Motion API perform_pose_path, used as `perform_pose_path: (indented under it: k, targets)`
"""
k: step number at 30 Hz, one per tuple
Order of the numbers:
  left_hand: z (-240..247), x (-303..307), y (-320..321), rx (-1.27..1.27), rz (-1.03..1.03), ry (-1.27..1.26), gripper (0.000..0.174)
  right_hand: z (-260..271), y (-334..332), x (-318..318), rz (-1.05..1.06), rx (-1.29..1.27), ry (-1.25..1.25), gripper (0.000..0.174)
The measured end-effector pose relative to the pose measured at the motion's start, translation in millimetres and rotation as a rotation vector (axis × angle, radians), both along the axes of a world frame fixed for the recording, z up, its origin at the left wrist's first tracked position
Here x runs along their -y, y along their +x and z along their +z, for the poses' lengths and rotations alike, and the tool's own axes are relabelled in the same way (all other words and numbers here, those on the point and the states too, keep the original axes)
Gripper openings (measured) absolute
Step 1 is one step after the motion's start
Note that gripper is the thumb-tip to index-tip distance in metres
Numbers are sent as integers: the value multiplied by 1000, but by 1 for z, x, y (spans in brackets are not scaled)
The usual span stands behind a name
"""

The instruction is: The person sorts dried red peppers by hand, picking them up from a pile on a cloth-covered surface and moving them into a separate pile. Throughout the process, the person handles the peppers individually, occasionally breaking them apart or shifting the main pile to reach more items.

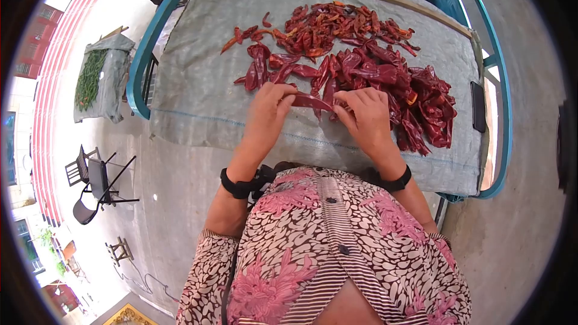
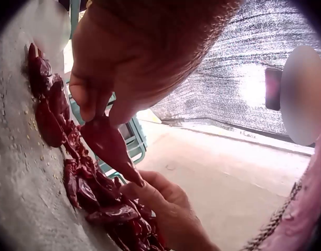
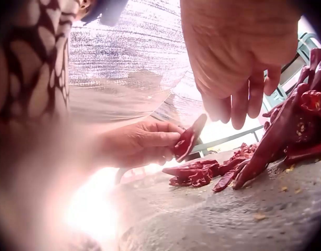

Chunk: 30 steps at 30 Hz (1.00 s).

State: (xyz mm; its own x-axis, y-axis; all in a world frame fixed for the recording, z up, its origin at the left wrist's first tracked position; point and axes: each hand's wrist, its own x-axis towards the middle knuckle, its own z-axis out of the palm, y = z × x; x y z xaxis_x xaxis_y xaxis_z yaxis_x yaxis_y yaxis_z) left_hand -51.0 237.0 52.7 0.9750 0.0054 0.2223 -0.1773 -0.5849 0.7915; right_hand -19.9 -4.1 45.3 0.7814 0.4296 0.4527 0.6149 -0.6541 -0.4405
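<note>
One dark red dried pepper (image 1: 311, 102) is stretched between both hands above the near part of the cloth. My left hand (image 1: 270, 108) pinches its wide end between thumb and fingers, as the left wrist view also shows at the pepper (image 2: 109, 146). At the narrow end is my right hand (image 1: 366, 114); in the left wrist view its thumb and fingers (image 2: 150, 194) close on the tip. The right wrist view has the left hand (image 3: 142, 142) gripping the pepper (image 3: 189, 140). Whole dark peppers (image 1: 376, 75) lie heaped just beyond and right of the hands.
Smaller, brighter red pieces (image 1: 325, 27) lie at the back of the grey cloth (image 1: 198, 84). A wooden stick (image 1: 421, 12) and a black phone (image 1: 477, 106) are on the right. Teal rails (image 1: 141, 60) flank the surface. Green peppers (image 1: 90, 78), folding chairs (image 1: 99, 177) and a standing person are left.
</note>
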Motion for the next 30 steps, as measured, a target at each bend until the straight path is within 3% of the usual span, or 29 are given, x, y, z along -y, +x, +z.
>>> perform_pose_path:
  k: [7,10,16,19,23,26,30]
  targets:
    - [14,-6,18,186,397,95,19,-23,8,-17,-95,157,-199,20]
    - [12,4,9,193,325,174,26,-33,10,-15,-101,163,-143,18]
    - [3,38,-2,100,-76,-12,51,-1,4,3,-158,153,51,16]
    - [-9,41,-3,107,-137,103,55,2,-2,4,54,-213,340,15]
    - [-1,30,-8,-4,-21,306,50,-1,6,-6,33,32,184,18]
    - [17,12,-2,25,154,285,48,-6,23,-17,21,239,-5,22]
    - [12,-13,23,137,301,371,43,-26,40,-38,62,212,-168,20]
